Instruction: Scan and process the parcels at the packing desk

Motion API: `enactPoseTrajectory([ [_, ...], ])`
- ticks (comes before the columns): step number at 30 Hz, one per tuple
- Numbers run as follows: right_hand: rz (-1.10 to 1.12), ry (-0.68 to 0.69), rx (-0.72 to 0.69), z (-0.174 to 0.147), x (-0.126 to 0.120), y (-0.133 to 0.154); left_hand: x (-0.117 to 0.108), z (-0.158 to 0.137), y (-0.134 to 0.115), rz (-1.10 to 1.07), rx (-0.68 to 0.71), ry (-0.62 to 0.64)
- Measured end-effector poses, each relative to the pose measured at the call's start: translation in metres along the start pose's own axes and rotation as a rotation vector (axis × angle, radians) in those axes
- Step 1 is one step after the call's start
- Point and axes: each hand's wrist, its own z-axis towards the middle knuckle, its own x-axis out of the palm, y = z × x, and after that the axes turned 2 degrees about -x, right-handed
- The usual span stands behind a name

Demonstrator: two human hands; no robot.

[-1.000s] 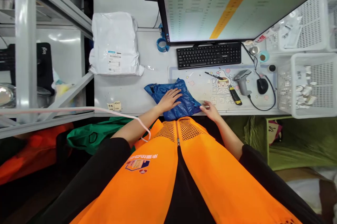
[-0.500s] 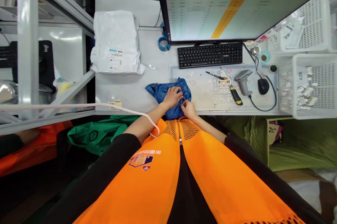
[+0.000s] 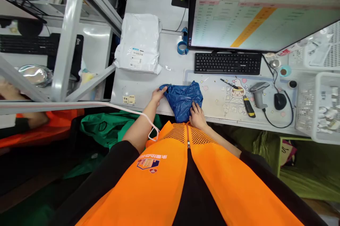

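A crumpled blue plastic bag (image 3: pixel 183 99) lies at the front edge of the desk, before my body. My left hand (image 3: pixel 158 95) pinches its left corner between thumb and fingers. On the bag's lower right side rests my right hand (image 3: pixel 197 115), its fingers stretched out and slightly apart, touching the plastic without gripping it. What the bag contains, if anything, is hidden.
A white parcel (image 3: pixel 139 43) sits at the left, near blue tape (image 3: pixel 182 47). Behind and right are a monitor (image 3: pixel 255 13), keyboard (image 3: pixel 227 63), box cutter (image 3: pixel 249 107), barcode scanner (image 3: pixel 259 93), mouse (image 3: pixel 279 101) and white basket (image 3: pixel 315 112). A pale cord (image 3: pixel 127 110) crosses my left forearm.
My left hand has moved from the top of the bag to its left corner and grips it there. My right hand has loosened from a pinch to lie flatter. The view has shifted left.
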Motion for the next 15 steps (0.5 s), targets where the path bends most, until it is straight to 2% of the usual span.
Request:
enactPoseTrajectory([
  [4, -0.058, 0.033, -0.018, 0.004, 0.000, -0.001, 0.034, 0.005, -0.003, -0.004, 0.046, -0.061],
  [8, -0.064, 0.030, -0.021, 0.004, 0.001, -0.003, 0.059, -0.010, -0.008, 0.043, 0.219, -0.104],
  [11, -0.050, 0.010, -0.024, 0.004, 0.002, -0.004, 0.072, -0.034, -0.006, 0.111, 0.345, -0.054],
  [15, -0.046, 0.055, -0.050, 0.002, 0.006, -0.003, 0.080, -0.064, 0.002, 0.228, 0.450, 0.053],
])
